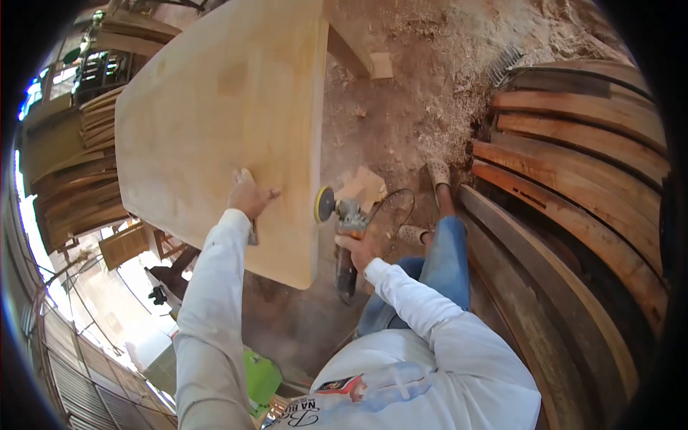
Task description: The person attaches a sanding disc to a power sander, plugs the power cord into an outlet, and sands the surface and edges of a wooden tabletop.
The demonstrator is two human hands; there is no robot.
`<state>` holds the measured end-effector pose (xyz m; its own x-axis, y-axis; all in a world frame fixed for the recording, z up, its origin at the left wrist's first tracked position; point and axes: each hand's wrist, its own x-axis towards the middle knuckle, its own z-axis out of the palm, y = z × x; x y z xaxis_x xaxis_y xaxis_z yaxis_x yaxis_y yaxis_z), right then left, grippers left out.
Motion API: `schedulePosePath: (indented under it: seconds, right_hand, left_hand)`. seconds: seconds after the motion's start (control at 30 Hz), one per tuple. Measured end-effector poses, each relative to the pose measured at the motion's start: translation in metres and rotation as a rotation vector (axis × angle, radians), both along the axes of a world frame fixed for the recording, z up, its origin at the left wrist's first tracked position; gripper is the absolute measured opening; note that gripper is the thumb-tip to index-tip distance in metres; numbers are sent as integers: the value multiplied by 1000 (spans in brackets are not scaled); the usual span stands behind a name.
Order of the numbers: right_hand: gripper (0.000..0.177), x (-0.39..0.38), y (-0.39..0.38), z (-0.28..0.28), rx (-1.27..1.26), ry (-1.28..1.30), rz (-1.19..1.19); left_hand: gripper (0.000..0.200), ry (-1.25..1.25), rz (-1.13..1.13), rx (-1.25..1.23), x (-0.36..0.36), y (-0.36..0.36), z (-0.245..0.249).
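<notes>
My right hand (358,251) is wrapped round the body of an angle grinder (347,276), dark with an orange section and a metal head. Its round yellow-rimmed sanding disc (325,204) stands on edge against the side of a large pale wooden tabletop (222,115). My left hand (251,195) lies on top of that board, thumb out to the side, fingers pointing away and partly hidden. A small grey object (252,233) shows beside my left wrist; I cannot make out what it is.
Long wooden planks (573,172) lie along the right. A cord (401,193) loops near my feet. Wood shavings (444,64) and a torn piece of cardboard (364,186) lie on the ground. Stacked boards (82,186) stand at left, a green object (261,380) below.
</notes>
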<state>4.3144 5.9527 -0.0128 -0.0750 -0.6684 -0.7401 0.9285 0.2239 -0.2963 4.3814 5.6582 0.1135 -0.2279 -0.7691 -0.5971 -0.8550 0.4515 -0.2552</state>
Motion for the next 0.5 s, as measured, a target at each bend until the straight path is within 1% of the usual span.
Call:
schedulePosePath:
  seconds: [0.07,0.1,0.2,0.23,0.3,0.37,0.4,0.5]
  right_hand:
    - [31,17,13,-17,-70,56,8]
    - [31,11,15,-1,-58,155,80]
    - [30,18,3,-2,-5,185,-77]
    - [31,7,2,-2,67,-22,-24]
    - [33,-11,-9,-4,68,46,-111]
    - [35,-16,2,-12,112,54,-155]
    - [36,-23,3,-27,128,49,-177]
    - [36,-54,7,-38,102,103,-216]
  left_hand:
    - [116,65,23,11,3,-7,-2]
    - [116,93,45,26,7,-3,-6]
    - [114,93,-1,-15,12,-2,-9]
    - [113,86,-1,-11,11,-4,-7]
    - [110,78,10,-4,11,-6,-6]
    - [106,174,68,-26,18,3,-3]
    - [104,236,94,-49,17,5,-1]
    - [92,579,-73,-304,30,52,-4]
